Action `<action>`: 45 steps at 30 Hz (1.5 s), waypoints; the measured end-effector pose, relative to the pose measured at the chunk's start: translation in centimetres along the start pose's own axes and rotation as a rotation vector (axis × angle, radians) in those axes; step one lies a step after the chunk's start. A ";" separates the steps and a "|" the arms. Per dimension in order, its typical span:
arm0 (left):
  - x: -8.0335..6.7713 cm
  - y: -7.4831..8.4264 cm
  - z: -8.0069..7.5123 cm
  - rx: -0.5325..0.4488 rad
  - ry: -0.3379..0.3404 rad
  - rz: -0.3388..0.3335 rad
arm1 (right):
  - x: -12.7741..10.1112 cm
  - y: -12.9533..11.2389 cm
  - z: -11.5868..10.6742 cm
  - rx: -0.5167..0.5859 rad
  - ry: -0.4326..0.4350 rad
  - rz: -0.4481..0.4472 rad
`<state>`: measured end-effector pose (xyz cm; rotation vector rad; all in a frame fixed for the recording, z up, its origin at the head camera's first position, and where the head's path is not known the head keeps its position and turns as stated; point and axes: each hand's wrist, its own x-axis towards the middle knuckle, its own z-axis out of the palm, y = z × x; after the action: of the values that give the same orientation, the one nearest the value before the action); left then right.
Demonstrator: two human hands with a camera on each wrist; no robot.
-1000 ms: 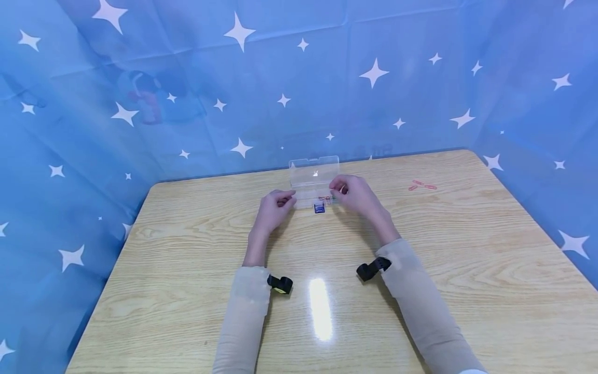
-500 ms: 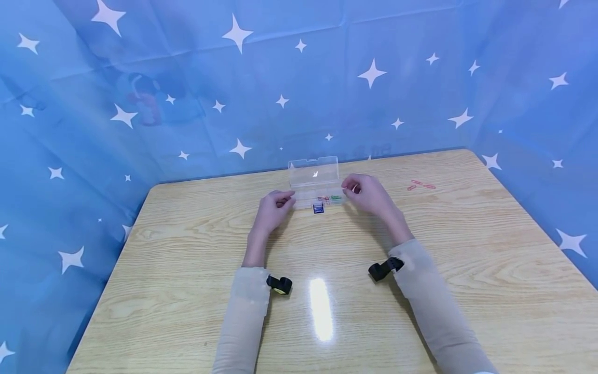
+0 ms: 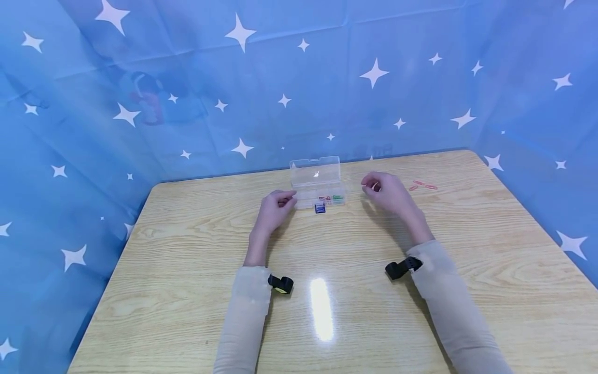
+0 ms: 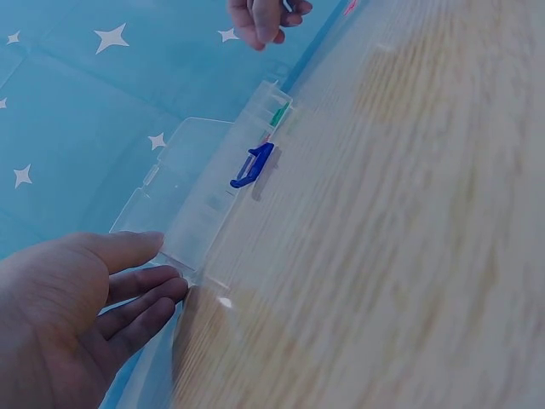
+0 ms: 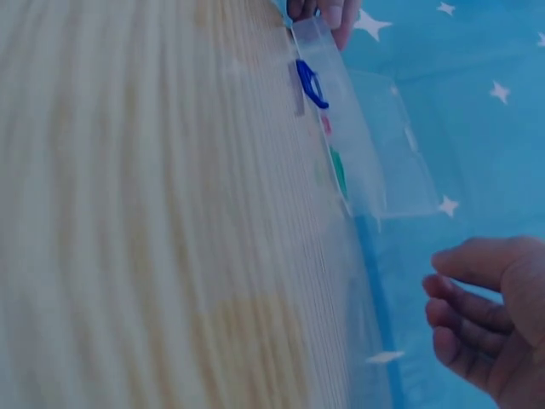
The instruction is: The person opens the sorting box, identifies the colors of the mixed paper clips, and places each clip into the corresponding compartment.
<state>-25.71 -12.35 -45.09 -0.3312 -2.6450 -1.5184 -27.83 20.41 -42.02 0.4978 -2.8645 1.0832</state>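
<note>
A clear plastic box (image 3: 306, 196) stands near the table's back edge with its transparent lid (image 3: 315, 171) raised behind it. My left hand (image 3: 275, 210) holds the box's left end, thumb and fingers on either side of the corner in the left wrist view. A blue clasp (image 4: 253, 166) sticks out from the box's front. Inside, toward the right, lie red paper clips (image 3: 324, 198) and green clips (image 3: 338, 198). My right hand (image 3: 388, 192) is in the air to the right of the box, fingers loosely curled with nothing visible between them.
Several pink paper clips (image 3: 425, 185) lie on the wooden table (image 3: 187, 259) to the right of my right hand. A blue curtain with white stars (image 3: 261, 78) hangs behind the table. Each sleeve carries a black wrist camera (image 3: 281, 284).
My right hand has moved right, away from the box's right end toward the pink paper clips, and the green clips now show. My left hand and the box have stayed in place.
</note>
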 end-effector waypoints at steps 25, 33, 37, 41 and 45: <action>0.0 0.0 0.1 -0.004 0.003 -0.002 | -2.3 5.0 -4.8 -0.075 0.037 0.063; -0.1 0.0 0.0 -0.001 -0.001 -0.008 | -2.9 6.6 -6.1 -0.086 0.050 0.089; -0.1 0.0 0.0 -0.003 -0.003 -0.013 | -3.2 7.2 -6.9 -0.075 0.059 0.128; -0.1 0.0 0.0 -0.005 -0.002 -0.013 | -3.4 7.8 -7.7 -0.084 0.051 0.187; -0.1 0.0 0.0 -0.007 -0.001 -0.011 | -3.7 8.6 -8.4 -0.118 0.045 0.209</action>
<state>-25.65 -12.34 -45.15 -0.3182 -2.6474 -1.5306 -27.66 32.96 -41.70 0.1684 -2.9689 0.9274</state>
